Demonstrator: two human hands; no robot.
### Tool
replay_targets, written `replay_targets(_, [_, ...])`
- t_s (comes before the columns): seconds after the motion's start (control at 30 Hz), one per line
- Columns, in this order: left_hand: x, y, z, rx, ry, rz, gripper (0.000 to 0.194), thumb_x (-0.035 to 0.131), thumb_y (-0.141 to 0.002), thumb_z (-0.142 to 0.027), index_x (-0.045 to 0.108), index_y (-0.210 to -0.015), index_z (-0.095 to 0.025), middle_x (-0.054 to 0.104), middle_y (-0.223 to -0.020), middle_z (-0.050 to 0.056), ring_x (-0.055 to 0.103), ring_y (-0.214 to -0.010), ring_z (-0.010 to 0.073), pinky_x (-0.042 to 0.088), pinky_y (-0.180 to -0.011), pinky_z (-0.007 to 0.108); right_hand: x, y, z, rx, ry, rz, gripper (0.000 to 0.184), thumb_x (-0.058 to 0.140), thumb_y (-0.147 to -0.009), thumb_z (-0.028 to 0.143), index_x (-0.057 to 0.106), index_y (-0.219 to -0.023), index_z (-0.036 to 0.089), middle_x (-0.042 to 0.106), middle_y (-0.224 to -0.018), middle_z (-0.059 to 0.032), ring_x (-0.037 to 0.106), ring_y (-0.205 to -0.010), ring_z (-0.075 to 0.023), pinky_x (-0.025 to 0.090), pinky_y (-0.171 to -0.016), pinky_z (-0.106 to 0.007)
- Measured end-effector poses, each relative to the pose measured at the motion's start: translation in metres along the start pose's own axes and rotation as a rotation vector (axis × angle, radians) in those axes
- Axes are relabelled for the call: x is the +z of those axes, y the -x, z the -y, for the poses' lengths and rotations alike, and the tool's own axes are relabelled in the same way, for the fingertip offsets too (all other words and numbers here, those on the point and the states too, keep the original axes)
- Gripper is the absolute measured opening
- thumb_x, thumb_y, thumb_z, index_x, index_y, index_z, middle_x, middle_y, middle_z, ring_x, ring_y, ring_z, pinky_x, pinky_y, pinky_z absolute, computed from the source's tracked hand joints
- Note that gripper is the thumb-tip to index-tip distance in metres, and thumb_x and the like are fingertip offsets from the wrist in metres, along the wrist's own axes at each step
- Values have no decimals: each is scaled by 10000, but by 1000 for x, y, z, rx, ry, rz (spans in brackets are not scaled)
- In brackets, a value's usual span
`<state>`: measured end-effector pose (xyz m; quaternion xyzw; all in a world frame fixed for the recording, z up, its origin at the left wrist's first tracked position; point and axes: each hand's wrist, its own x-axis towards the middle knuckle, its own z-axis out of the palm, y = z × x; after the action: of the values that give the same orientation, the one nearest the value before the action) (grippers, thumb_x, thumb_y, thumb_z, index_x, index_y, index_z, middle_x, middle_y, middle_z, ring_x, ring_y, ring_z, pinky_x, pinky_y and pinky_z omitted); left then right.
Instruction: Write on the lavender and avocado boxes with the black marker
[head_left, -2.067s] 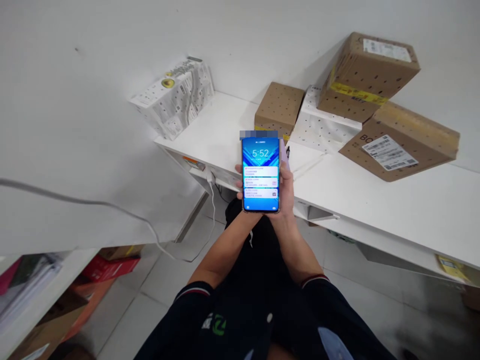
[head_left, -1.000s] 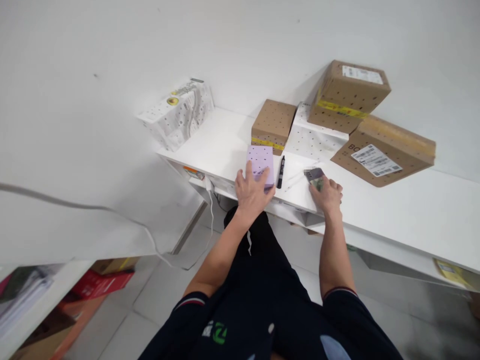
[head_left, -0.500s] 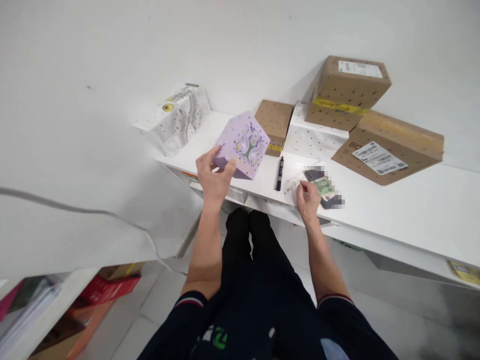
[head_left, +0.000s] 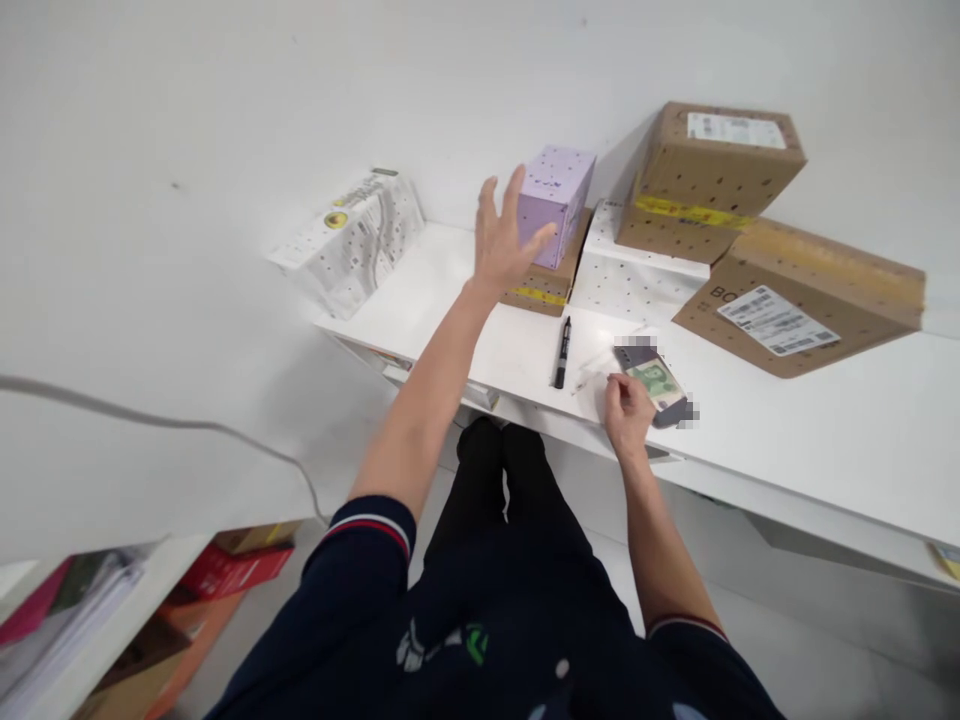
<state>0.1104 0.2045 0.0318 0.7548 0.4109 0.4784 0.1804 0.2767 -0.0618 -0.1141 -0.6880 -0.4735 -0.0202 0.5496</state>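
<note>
A lilac box (head_left: 556, 205) rests on a small brown carton (head_left: 551, 285) near the wall. My left hand (head_left: 504, 235) is at its left side, fingers stretched and spread, the thumb in front of the box's near face; whether it touches the box is hard to tell. My right hand (head_left: 628, 412) is closed in a pinch at the desk's front edge, beside a dark phone (head_left: 643, 355) with a green banknote (head_left: 658, 382) on it. Something clear and thin (head_left: 594, 370) lies by those fingertips; what they hold is hidden. A black marker (head_left: 562, 352) lies between the hands.
A white patterned box (head_left: 352, 240) stands at the desk's left end. On the right, a taped brown carton (head_left: 705, 185) sits on a white box (head_left: 630, 280), with a labelled carton (head_left: 802, 300) beside them. A grey cable (head_left: 187, 425) hangs at left, above a shelf (head_left: 150, 590).
My left hand has carried the lilac box up and right onto the small brown carton, and its fingers have spread. My right hand stays by the phone, still pinched.
</note>
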Motion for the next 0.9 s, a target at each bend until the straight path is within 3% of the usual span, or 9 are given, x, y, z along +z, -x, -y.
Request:
replay_targets(0.1, [-56,11,35,-98,-120,-112,861,749,-791,-609,429,-1484,-211,356,-1579,113,202,-1539,276,117,-1299,484,-1,1,2,-5,20,19,243,517,-927,361,690,-890,193,719,-825,-72,674,-768,-197,558,-758,-353])
replay_targets(0.2, [-130,20,77,-380,-421,-230,865,729,-886,-430,281,-1546,-93,307,-1582,158,207,-1509,318,105,-1279,575,0,1,6,-45,57,42,259,508,-929,364,693,-888,187,730,-822,-83,681,-759,-204,564,-750,-359])
replay_targets(0.3, [-195,27,111,-560,-611,-302,1001,775,-849,-488,185,-1553,-90,227,-1592,129,158,-1471,357,137,-1244,625,2,1,8,-81,100,71,269,501,-928,375,693,-878,193,736,-810,-83,677,-728,-200,564,-729,-354])
replay_targets(0.33, [-211,29,120,-592,-650,-292,1023,811,-814,-487,210,-1538,-86,230,-1581,139,171,-1445,361,148,-1237,629,2,1,9,-90,111,74,270,500,-926,375,693,-877,194,737,-810,-84,676,-726,-200,564,-727,-353])
replay_targets(0.4, [-233,33,134,-656,-689,-240,900,849,-760,-506,400,-1413,-78,277,-1533,150,198,-1393,381,164,-1216,653,3,2,9,-102,123,67,266,501,-923,369,695,-878,192,739,-817,-86,679,-731,-200,564,-728,-352])
replay_targets(0.5, [-245,39,149,-670,-686,-162,769,869,-704,-555,530,-1237,-117,289,-1489,144,196,-1368,413,169,-1196,676,4,3,9,-104,129,47,257,512,-924,356,700,-894,183,738,-825,-90,682,-727,-198,564,-726,-346])
replay_targets(0.63, [-246,47,160,-625,-642,-146,839,867,-692,-577,493,-1298,-134,265,-1470,134,193,-1379,402,159,-1225,644,4,4,9,-116,147,38,257,514,-920,352,699,-886,177,728,-798,-86,669,-696,-191,558,-707,-339])
replay_targets(0.8, [-235,60,159,-623,-474,-182,737,853,-791,-355,437,-1367,-160,292,-1407,77,434,-1245,237,327,-1223,459,5,3,7,-96,157,47,280,495,-910,371,695,-882,178,713,-782,-84,642,-676,-189,547,-701,-341])
replay_targets(0.9, [-217,80,139,-630,-420,-302,609,811,-812,-258,482,-1320,-186,341,-1355,52,521,-1130,192,391,-1177,460,6,2,5,-84,161,45,285,483,-906,376,694,-880,186,706,-776,-76,633,-677,-186,544,-706,-340])
